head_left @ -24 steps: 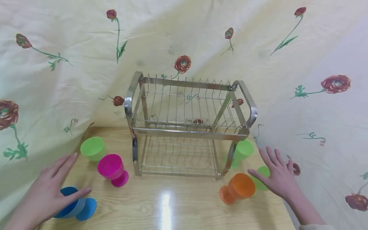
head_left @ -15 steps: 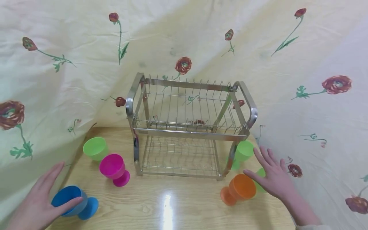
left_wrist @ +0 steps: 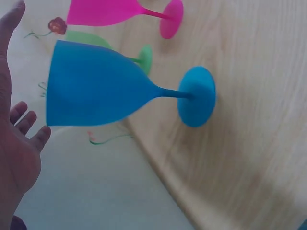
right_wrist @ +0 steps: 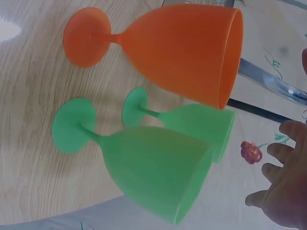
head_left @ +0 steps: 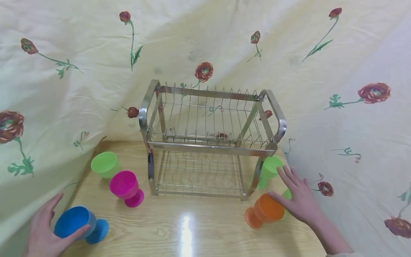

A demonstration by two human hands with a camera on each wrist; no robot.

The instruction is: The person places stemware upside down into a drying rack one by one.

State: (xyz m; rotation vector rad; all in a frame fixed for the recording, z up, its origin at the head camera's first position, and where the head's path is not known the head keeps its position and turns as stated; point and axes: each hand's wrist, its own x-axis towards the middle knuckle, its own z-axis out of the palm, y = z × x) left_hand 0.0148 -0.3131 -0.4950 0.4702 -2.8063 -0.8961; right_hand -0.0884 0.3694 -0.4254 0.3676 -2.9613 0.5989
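A wooden table (head_left: 210, 230) bears a rack (head_left: 212, 149), blue goblet (head_left: 75, 219), pink goblet (head_left: 124, 185), orange goblet (head_left: 269, 208) and three green goblets (head_left: 105, 165).

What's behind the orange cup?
In the head view, a green cup peeks out behind the orange cup; another green cup stands farther back. The orange cup and right hand cover most of the nearer one.

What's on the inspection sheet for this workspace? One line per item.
Surface: wood-grain table, two-tier rack standing on it.
Job's things: upright cups; blue cup, pink cup, green cup on the left; orange cup, two green cups on the right.
Clutter: nothing certain; blue sliver in left wrist view unidentifiable.
Hands: left hand around blue cup's bowl, contact unclear; right hand beside orange cup, fingers spread.
Cables: nothing seen.
Surroundings: flowered cloth behind and both sides.
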